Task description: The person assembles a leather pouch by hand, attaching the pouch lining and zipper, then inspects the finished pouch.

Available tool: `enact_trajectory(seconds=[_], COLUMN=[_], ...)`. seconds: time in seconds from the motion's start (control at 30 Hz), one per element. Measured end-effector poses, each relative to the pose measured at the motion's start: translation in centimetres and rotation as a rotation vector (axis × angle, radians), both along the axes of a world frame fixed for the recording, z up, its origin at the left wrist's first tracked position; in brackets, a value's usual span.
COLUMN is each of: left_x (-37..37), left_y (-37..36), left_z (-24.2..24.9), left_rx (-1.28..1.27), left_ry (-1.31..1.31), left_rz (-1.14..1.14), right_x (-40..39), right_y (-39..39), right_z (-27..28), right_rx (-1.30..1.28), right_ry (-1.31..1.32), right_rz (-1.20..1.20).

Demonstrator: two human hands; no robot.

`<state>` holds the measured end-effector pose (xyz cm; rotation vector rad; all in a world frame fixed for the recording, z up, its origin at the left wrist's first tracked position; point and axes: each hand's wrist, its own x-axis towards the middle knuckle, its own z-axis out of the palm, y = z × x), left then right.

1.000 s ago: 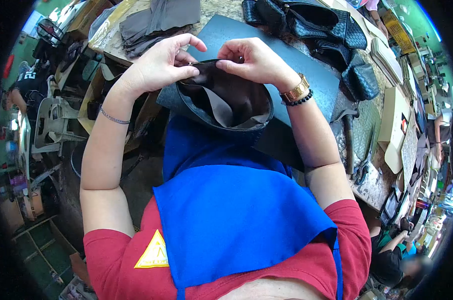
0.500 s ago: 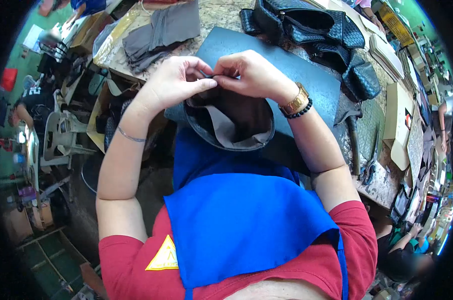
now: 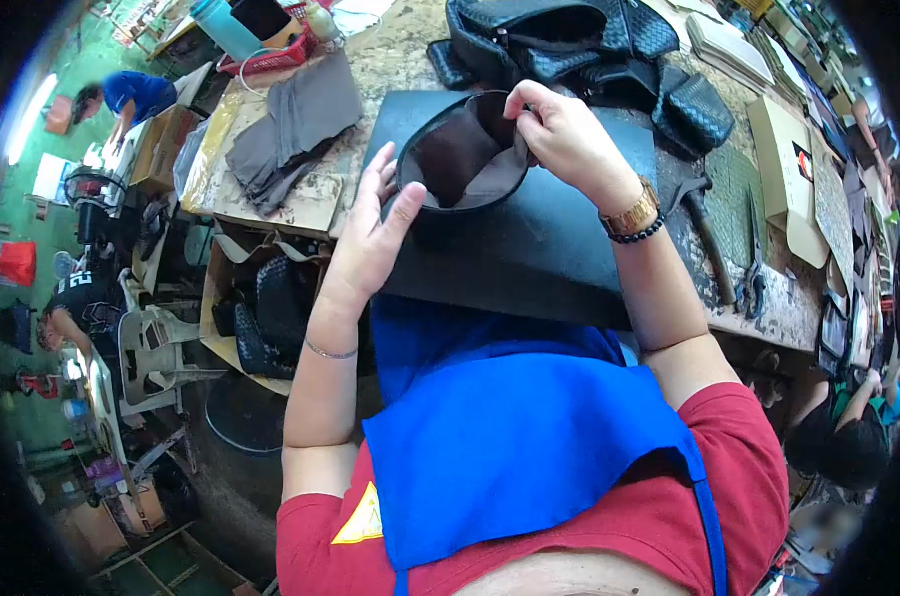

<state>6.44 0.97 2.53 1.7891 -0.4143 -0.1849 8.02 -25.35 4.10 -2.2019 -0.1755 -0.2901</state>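
Observation:
A black bag (image 3: 455,159), seen from above with its mouth toward me, shows a dark lining and a loose grey-brown fold inside. It rests on a dark flat board (image 3: 559,243). My right hand (image 3: 574,139) pinches the bag's rim and lining on the right side. At the left of the mouth, my left hand (image 3: 375,219) has its thumb and fingers spread around the rim without closing on it; whether the fingers touch it is hard to tell.
Woven black bags (image 3: 569,60) lie beyond the board. Grey-brown cloth pieces (image 3: 301,124) are at the left. A hammer (image 3: 705,233) and scissors (image 3: 755,258) lie right. A box of black woven pieces (image 3: 271,318) stands below left. Other people (image 3: 137,94) are farther off.
The bag has moved from my lap side up onto the board. My hands, pinched together at its far rim before, are now apart; the left has opened and moved down.

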Motion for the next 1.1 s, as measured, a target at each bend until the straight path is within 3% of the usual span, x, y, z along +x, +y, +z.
enact_trajectory(seconds=[0.07,0.13,0.23,0.37,0.43,0.53,0.63,0.73,0.9,1.1], left_x=[-1.1,-1.1,-0.3,-0.7,-1.6,-1.8,-1.3,0.0,0.6,1.5], left_y=[-0.3,0.1,1.1,2.0,2.0,2.4,2.3,2.2,2.7,3.0], left_z=[0.1,0.3,0.1,0.1,0.0,-0.1,0.4,0.3,-0.1,-1.3], left_rx=[0.149,0.102,-0.002,0.015,0.002,-0.087,-0.088,-0.057,0.040,-0.031], left_ry=[-0.114,-0.088,-0.162,0.016,-0.068,0.037,0.098,0.080,0.057,0.086], left_rz=[0.026,0.049,0.088,0.031,0.061,0.044,0.040,0.060,0.095,0.061], right_x=[-1.6,-2.9,-5.6,-5.9,-5.9,-5.7,-2.7,-0.9,1.0,0.8], right_y=[0.3,0.8,1.5,1.3,1.6,2.9,4.1,5.9,7.0,6.4], right_z=[0.7,1.5,3.7,3.3,3.6,5.4,3.9,2.4,0.9,1.5], right_rx=[-0.039,-0.003,0.178,-0.067,-0.006,-0.186,-0.356,-0.301,-0.298,-0.198], right_ry=[-0.011,-0.025,0.183,0.273,0.345,0.041,-0.509,-0.324,-0.251,-0.084], right_rz=[0.044,0.099,0.166,0.255,0.229,0.208,0.270,0.343,0.299,0.352])
